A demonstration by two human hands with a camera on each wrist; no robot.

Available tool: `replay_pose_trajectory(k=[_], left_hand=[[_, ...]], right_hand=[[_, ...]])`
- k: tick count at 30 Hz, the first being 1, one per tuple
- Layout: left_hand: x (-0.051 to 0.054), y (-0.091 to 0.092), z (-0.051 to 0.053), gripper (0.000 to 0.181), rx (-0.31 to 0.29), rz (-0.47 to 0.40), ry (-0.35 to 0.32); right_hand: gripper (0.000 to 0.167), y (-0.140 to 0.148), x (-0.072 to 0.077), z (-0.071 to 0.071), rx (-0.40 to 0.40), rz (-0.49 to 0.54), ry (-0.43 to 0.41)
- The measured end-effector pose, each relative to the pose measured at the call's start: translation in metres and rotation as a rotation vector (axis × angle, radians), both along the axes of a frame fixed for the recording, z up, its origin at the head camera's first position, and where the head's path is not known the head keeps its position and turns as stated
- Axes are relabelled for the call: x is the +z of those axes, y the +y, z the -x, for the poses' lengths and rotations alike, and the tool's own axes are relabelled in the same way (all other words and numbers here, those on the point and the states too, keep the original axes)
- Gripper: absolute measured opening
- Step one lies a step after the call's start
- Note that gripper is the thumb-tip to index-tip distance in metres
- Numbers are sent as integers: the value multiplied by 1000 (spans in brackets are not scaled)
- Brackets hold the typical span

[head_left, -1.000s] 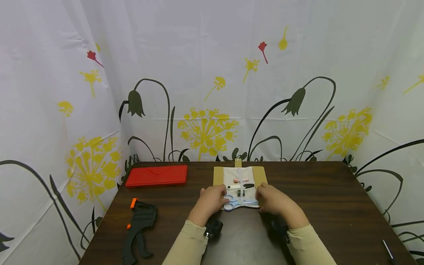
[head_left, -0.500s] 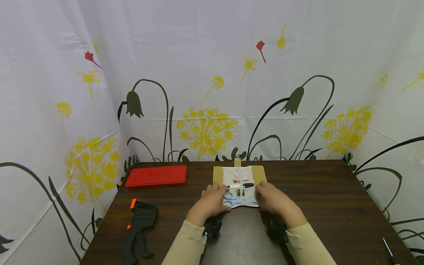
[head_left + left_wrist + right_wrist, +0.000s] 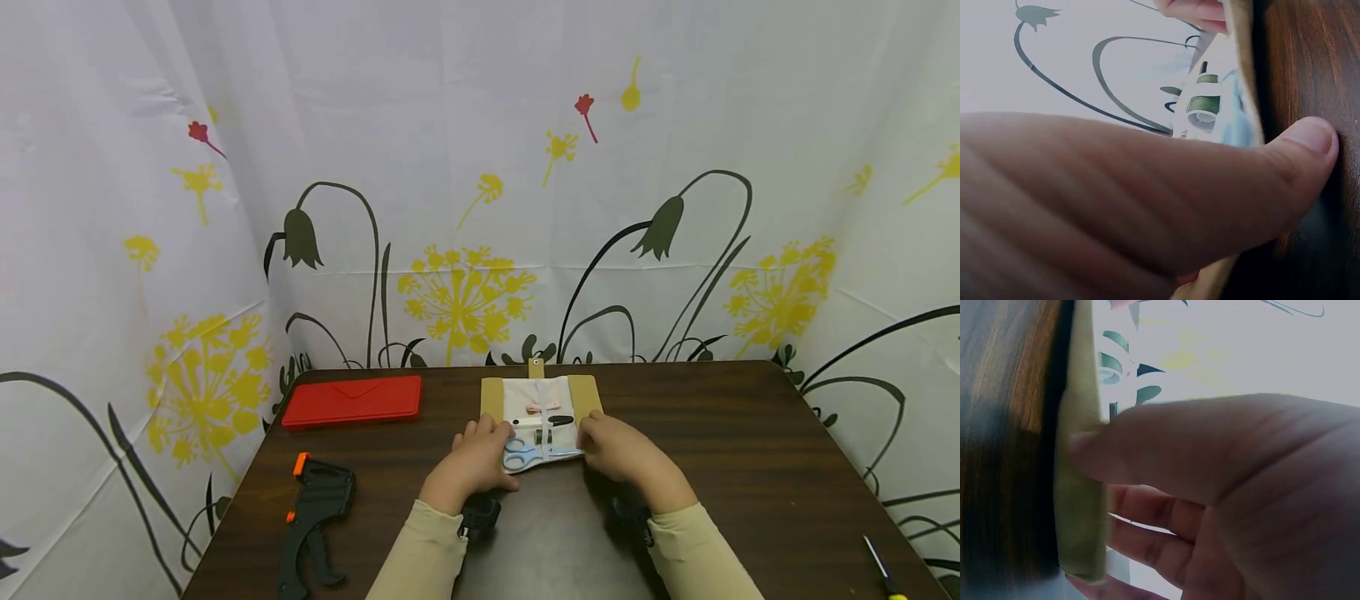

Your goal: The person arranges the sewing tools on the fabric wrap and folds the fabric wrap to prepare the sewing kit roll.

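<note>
An unfolded sewing kit [image 3: 583, 396] lies near the table's far edge, with tan side flaps and a white middle panel. Under its white strap sit light blue scissors [image 3: 517, 455], a dark green thread spool [image 3: 1204, 105], a slim white tool with a black end [image 3: 560, 420] and a small pinkish item [image 3: 543, 407]. My left hand [image 3: 467, 463] holds the kit's left near corner, its thumb reaching past the near edge. On the opposite side, my right hand [image 3: 624, 450] pinches the tan edge, thumb on it and fingers behind. The left fingertips are partly hidden.
A red flat case [image 3: 352, 400] lies at the back left of the brown table [image 3: 720, 467]. Nearer on the left is a black clamp with orange pads [image 3: 322, 508]. A screwdriver [image 3: 879, 567] lies at the front right. A floral curtain [image 3: 480, 150] hangs behind.
My left thumb has slid off the scissors, down to and past the kit's near edge. The kit's near right edge sits slightly higher. The right hand has hardly moved.
</note>
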State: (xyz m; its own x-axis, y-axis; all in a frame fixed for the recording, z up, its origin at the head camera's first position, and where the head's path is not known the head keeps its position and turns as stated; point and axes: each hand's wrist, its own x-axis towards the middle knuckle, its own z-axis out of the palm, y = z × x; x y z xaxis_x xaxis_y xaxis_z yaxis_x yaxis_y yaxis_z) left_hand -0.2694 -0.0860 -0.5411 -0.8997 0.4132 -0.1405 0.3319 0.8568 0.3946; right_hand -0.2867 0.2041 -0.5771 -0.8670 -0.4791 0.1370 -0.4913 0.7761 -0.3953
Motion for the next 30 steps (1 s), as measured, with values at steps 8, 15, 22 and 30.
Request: replay_pose_trajectory(k=[8, 15, 22, 30], left_hand=[[-2, 1, 1, 63, -2, -4, 41], [0, -1, 6, 30, -12, -17, 122], [9, -5, 10, 10, -48, -127, 101], [11, -8, 7, 25, -45, -183, 86]], right_hand=[[11, -17, 46, -21, -101, -59, -40], [13, -15, 47, -19, -164, -30, -90], [9, -11, 50, -20, -176, -24, -108], [15, -9, 56, -22, -169, -26, -106]])
